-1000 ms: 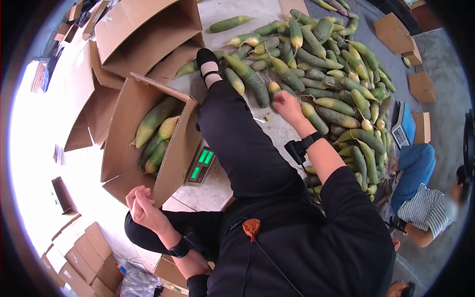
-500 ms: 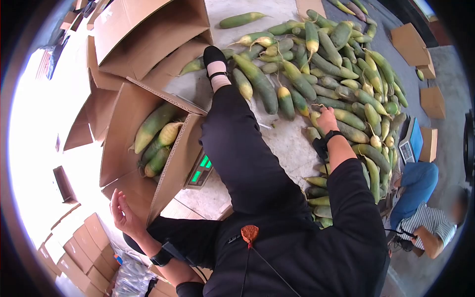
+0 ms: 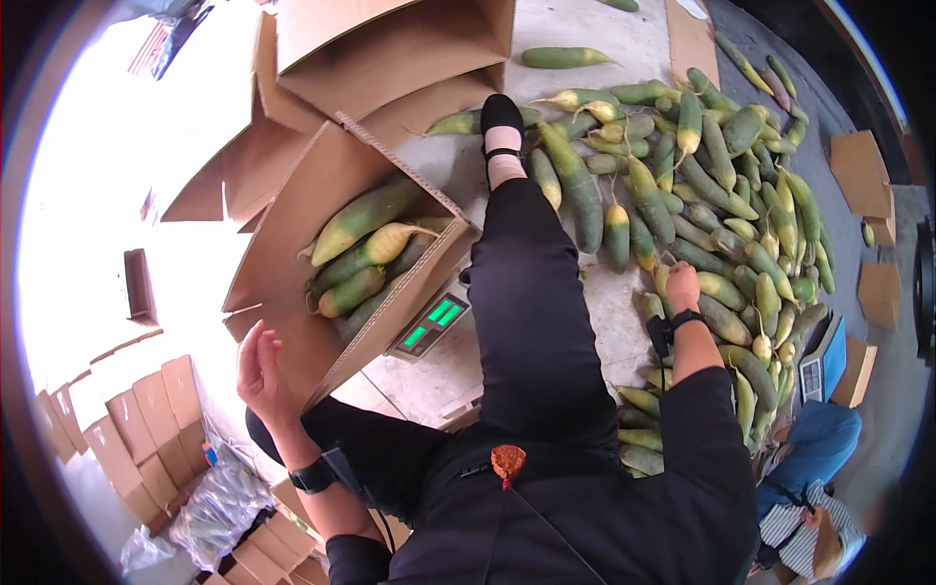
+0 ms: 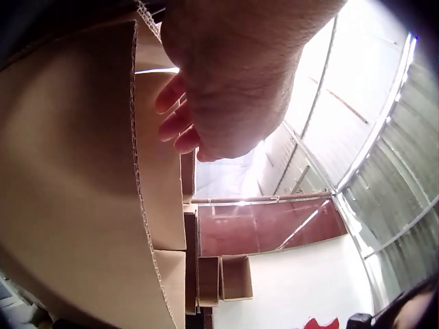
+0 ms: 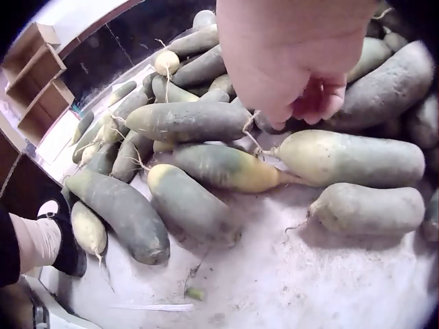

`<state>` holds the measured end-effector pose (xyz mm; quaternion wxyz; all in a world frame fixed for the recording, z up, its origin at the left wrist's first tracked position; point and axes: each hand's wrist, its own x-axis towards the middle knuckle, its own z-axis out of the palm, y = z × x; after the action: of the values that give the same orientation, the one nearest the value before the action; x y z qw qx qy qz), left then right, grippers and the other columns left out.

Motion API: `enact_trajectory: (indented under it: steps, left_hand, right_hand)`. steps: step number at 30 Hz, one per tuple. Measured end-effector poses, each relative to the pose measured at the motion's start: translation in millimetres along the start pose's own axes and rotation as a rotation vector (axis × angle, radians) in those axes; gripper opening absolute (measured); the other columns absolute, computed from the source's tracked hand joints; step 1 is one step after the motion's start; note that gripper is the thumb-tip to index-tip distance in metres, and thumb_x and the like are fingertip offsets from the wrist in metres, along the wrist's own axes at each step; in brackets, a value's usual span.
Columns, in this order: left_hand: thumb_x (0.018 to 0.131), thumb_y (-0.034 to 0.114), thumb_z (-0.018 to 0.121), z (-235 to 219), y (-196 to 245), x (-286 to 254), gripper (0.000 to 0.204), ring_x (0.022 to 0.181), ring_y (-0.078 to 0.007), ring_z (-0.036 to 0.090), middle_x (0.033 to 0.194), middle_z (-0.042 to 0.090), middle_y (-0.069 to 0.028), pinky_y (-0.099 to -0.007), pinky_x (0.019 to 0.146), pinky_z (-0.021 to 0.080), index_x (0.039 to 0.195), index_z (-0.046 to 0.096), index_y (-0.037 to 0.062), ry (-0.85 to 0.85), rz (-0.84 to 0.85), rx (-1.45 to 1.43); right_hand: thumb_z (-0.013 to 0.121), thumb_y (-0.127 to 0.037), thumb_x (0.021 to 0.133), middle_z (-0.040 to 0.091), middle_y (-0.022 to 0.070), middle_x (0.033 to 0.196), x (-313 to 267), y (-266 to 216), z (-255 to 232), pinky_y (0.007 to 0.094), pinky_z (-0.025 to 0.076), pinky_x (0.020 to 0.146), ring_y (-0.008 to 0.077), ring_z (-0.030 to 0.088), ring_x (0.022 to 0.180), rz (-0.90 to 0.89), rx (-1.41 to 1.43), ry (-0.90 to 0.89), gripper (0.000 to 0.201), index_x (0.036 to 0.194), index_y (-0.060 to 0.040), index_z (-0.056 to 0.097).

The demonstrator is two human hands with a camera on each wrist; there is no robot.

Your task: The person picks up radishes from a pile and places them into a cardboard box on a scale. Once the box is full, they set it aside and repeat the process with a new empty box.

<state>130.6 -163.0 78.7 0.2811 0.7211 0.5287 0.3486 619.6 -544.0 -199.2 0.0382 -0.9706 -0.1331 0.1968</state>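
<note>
In the head view my right hand point(image 3: 682, 289) is over the near edge of a heap of green radishes point(image 3: 651, 200). The right wrist view has its fingers point(image 5: 322, 99) curled downward above a pale-ended radish point(image 5: 350, 157); I cannot tell whether they grip one. My left hand point(image 3: 261, 375) is raised beside the near end of an open cardboard box point(image 3: 278, 249), its fingers loosely bent and nothing in them. Several radishes point(image 3: 375, 249) lie inside that box. Cardboard panels point(image 4: 68, 178) stand beside this hand in the left wrist view.
A scale with a lit green display point(image 3: 429, 327) shows beside the box. My leg point(image 3: 526, 302) stretches between box and heap. More open cartons point(image 3: 390, 58) stand at the far left. Another person point(image 3: 819, 448) sits at the right, near a blue-topped scale point(image 3: 824, 361).
My right hand has moved from a single radish by my foot rightward to the heap's edge; that radish now lies free. My left hand's fingers have loosened. The head view has swung left.
</note>
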Motion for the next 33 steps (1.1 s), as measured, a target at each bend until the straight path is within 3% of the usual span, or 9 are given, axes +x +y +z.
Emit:
enact_trajectory:
  steps: [4, 5, 11, 13, 16, 20, 23, 29, 33]
  left_hand:
    - [0.092, 0.009, 0.054, -2, 6, 6, 0.017, 0.072, -0.0063, 0.054, 0.082, 0.062, -0.0026, -0.0197, 0.063, 0.042, 0.084, 0.065, -0.0009, 0.000, 0.019, -0.014]
    - [0.091, 0.010, 0.056, -4, 13, 7, 0.022, 0.070, -0.0060, 0.052, 0.078, 0.061, -0.0027, -0.0196, 0.060, 0.039, 0.074, 0.063, -0.0014, 0.019, -0.086, 0.033]
    - [0.088, 0.005, 0.058, -14, 4, 29, 0.016, 0.073, -0.0074, 0.055, 0.079, 0.062, -0.0028, -0.0203, 0.066, 0.043, 0.076, 0.065, -0.0016, 0.029, 0.053, -0.061]
    - [0.087, 0.004, 0.058, -10, -4, 28, 0.013, 0.074, -0.0075, 0.056, 0.080, 0.063, -0.0023, -0.0205, 0.068, 0.044, 0.078, 0.066, -0.0007, 0.067, -0.031, -0.192]
    - [0.086, 0.001, 0.058, -9, -10, 24, 0.010, 0.074, -0.0069, 0.058, 0.084, 0.063, -0.0011, -0.0212, 0.070, 0.046, 0.085, 0.068, 0.0011, 0.124, -0.141, -0.365]
    - [0.084, -0.001, 0.059, -10, -6, 23, 0.010, 0.070, -0.0056, 0.053, 0.083, 0.060, -0.0010, -0.0198, 0.066, 0.045, 0.074, 0.060, -0.0008, 0.144, -0.117, -0.360]
    - [0.085, 0.007, 0.063, -7, 4, 22, 0.020, 0.061, -0.0030, 0.047, 0.068, 0.057, 0.0026, -0.0179, 0.060, 0.040, 0.067, 0.057, 0.0036, 0.195, -0.153, -0.374]
    - [0.089, 0.022, 0.062, -8, -9, 24, 0.030, 0.057, -0.0025, 0.037, 0.058, 0.053, 0.0040, -0.0193, 0.054, 0.030, 0.065, 0.055, 0.0066, 0.205, -0.131, -0.278]
    - [0.093, 0.026, 0.057, -9, -7, 22, 0.032, 0.062, -0.0034, 0.046, 0.061, 0.056, 0.0024, -0.0199, 0.061, 0.036, 0.068, 0.059, 0.0066, 0.195, -0.167, -0.184]
  right_hand:
    - [0.050, -0.014, 0.085, 0.061, 0.0180, 0.102, -12, 17, -9, 0.0433, 0.047, 0.082, 0.0358, 0.058, 0.097, -0.046, 0.154, 0.055, 0.017, 0.093, -0.0077, 0.063]
    - [0.051, -0.015, 0.085, 0.062, 0.0177, 0.100, -13, 23, -11, 0.0430, 0.047, 0.082, 0.0358, 0.059, 0.096, -0.046, 0.157, 0.061, 0.017, 0.093, -0.0076, 0.064]
    - [0.056, -0.013, 0.084, 0.066, 0.0150, 0.088, -35, 22, -51, 0.0377, 0.048, 0.076, 0.0309, 0.063, 0.086, -0.029, 0.281, 0.142, 0.013, 0.092, -0.0065, 0.065]
    - [0.059, -0.008, 0.084, 0.065, 0.0099, 0.082, -33, 32, -61, 0.0315, 0.048, 0.071, 0.0198, 0.062, 0.077, -0.079, 0.381, 0.246, 0.013, 0.095, -0.0061, 0.065]
    - [0.059, -0.007, 0.085, 0.064, 0.0060, 0.082, -26, 47, -84, 0.0293, 0.047, 0.068, 0.0149, 0.058, 0.072, -0.093, 0.489, 0.317, 0.014, 0.098, -0.0046, 0.065]
    - [0.057, -0.009, 0.088, 0.062, 0.0023, 0.082, -24, 40, -126, 0.0250, 0.044, 0.062, 0.0104, 0.053, 0.067, -0.076, 0.786, 0.319, 0.016, 0.100, -0.0036, 0.064]
    - [0.054, -0.011, 0.090, 0.059, -0.0005, 0.080, -68, -40, -188, 0.0213, 0.040, 0.057, 0.0066, 0.047, 0.062, -0.011, 0.817, 0.323, 0.018, 0.102, -0.0024, 0.063]
    - [0.053, -0.010, 0.092, 0.048, -0.0036, 0.076, -121, -165, -260, 0.0189, 0.033, 0.055, 0.0028, 0.037, 0.061, -0.505, 1.170, 0.281, 0.021, 0.107, 0.0012, 0.060]
    - [0.051, -0.007, 0.092, 0.045, -0.0021, 0.075, -165, -243, -310, 0.0195, 0.032, 0.058, 0.0036, 0.033, 0.060, -0.847, 1.335, 0.220, 0.021, 0.108, 0.0054, 0.058]
